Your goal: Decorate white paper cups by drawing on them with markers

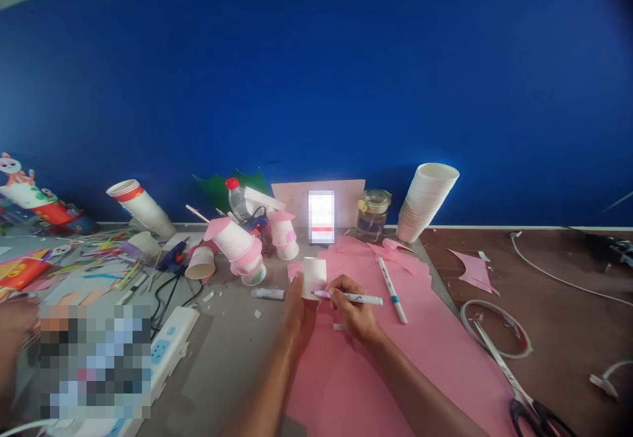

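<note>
My left hand (299, 310) is closed around a small white paper cup (314, 276), held upside down just above a pink paper sheet (376, 364). My right hand (352, 310) grips a white marker (353, 298) in a pinch. The marker's pink tip touches the lower side of the cup. A second white marker with a teal band (392, 290) lies on the pink sheet just right of my right hand.
A leaning stack of white cups (425, 201), a glass jar (373, 215) and a lit phone (321, 216) stand by the blue wall. Decorated pink cups (242, 246), a glue gun (172, 259) and a power strip (171, 345) lie left. Scissors (524, 391) and a tape ring (494, 328) lie right.
</note>
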`<state>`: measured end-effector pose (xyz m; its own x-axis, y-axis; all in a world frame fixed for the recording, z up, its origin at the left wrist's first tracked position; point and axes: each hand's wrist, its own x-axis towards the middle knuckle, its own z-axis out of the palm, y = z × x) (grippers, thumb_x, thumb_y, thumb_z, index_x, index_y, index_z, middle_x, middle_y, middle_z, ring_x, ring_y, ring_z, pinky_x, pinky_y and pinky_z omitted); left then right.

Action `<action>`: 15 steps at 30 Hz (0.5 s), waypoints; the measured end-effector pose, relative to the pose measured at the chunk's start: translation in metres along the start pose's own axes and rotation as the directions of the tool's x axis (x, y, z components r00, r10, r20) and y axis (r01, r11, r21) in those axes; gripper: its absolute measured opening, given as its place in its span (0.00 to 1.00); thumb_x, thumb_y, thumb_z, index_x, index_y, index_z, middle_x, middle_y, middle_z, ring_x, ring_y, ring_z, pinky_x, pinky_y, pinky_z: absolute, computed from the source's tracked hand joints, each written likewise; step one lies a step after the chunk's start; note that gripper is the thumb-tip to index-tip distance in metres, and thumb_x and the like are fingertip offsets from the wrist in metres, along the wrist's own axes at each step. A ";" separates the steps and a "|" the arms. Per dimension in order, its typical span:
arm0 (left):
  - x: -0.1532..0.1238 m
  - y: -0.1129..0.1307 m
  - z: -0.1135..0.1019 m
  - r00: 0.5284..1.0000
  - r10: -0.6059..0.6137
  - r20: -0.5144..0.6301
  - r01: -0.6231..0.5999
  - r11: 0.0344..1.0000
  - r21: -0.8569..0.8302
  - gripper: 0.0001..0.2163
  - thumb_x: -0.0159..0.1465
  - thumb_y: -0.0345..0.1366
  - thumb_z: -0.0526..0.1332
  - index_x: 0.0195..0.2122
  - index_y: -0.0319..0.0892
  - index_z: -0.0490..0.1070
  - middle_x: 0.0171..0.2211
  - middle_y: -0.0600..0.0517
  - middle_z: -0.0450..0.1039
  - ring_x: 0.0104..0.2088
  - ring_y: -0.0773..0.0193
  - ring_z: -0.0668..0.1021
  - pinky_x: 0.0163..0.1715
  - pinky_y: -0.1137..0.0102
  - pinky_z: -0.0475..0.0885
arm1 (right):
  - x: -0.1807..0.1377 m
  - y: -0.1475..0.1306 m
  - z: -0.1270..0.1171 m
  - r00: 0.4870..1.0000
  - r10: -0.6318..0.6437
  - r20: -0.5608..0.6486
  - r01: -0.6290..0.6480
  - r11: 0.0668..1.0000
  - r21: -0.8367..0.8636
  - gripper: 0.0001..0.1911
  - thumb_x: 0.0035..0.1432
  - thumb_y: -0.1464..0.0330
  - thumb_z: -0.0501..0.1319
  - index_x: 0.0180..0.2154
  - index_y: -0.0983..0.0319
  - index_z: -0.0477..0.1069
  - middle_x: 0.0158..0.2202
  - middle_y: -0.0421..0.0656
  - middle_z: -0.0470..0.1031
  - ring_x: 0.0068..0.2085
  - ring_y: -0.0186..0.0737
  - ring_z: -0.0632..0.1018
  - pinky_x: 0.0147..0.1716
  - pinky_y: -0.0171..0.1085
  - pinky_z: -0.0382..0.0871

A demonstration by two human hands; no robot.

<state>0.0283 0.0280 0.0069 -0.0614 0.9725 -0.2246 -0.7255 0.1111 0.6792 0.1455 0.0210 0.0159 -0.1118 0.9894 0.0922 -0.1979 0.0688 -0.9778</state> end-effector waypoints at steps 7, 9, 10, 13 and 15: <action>0.001 -0.001 0.000 1.000 0.007 -0.007 -0.007 1.000 -0.007 0.16 0.57 0.47 0.66 0.36 0.37 0.73 0.28 0.50 0.75 0.28 0.64 0.75 0.31 0.69 0.71 | 0.002 -0.003 0.001 0.993 -0.062 -0.105 0.066 0.997 0.033 0.11 0.53 0.61 0.60 0.24 0.60 0.66 0.18 0.36 0.64 0.22 0.34 0.64 0.22 0.33 0.59; 0.001 -0.001 0.001 1.000 0.007 -0.004 -0.007 1.000 -0.008 0.16 0.57 0.46 0.66 0.36 0.38 0.73 0.28 0.50 0.75 0.28 0.64 0.75 0.31 0.70 0.71 | 0.002 -0.002 0.001 0.993 -0.057 -0.104 0.060 0.998 0.033 0.11 0.53 0.61 0.60 0.24 0.60 0.67 0.18 0.36 0.64 0.22 0.34 0.64 0.22 0.33 0.59; 0.001 0.000 0.002 1.000 0.002 -0.005 -0.002 1.000 -0.006 0.15 0.57 0.46 0.66 0.35 0.37 0.73 0.27 0.51 0.74 0.28 0.65 0.75 0.30 0.70 0.71 | 0.001 -0.001 0.001 0.996 -0.050 -0.079 0.053 0.998 0.029 0.10 0.53 0.61 0.61 0.24 0.60 0.67 0.19 0.36 0.64 0.22 0.34 0.64 0.22 0.33 0.59; 0.000 0.000 0.003 1.000 0.000 -0.005 0.000 1.000 -0.006 0.15 0.57 0.46 0.66 0.32 0.37 0.73 0.25 0.52 0.73 0.26 0.66 0.74 0.31 0.70 0.70 | 0.001 0.001 0.001 0.999 -0.032 -0.037 0.033 0.999 0.037 0.10 0.53 0.62 0.61 0.24 0.60 0.67 0.19 0.36 0.64 0.22 0.33 0.63 0.22 0.33 0.59; 0.001 0.000 0.003 1.000 0.003 -0.003 -0.003 1.000 -0.011 0.15 0.56 0.46 0.67 0.34 0.37 0.73 0.27 0.51 0.74 0.28 0.65 0.75 0.33 0.70 0.71 | 0.001 0.002 0.000 0.997 -0.036 -0.068 0.040 0.998 0.050 0.10 0.54 0.62 0.60 0.25 0.60 0.66 0.19 0.36 0.64 0.22 0.33 0.64 0.22 0.33 0.59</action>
<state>0.0298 0.0291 0.0086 -0.0653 0.9722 -0.2248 -0.7329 0.1062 0.6721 0.1446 0.0222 0.0144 -0.0377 0.9927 0.1144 -0.2509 0.1015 -0.9627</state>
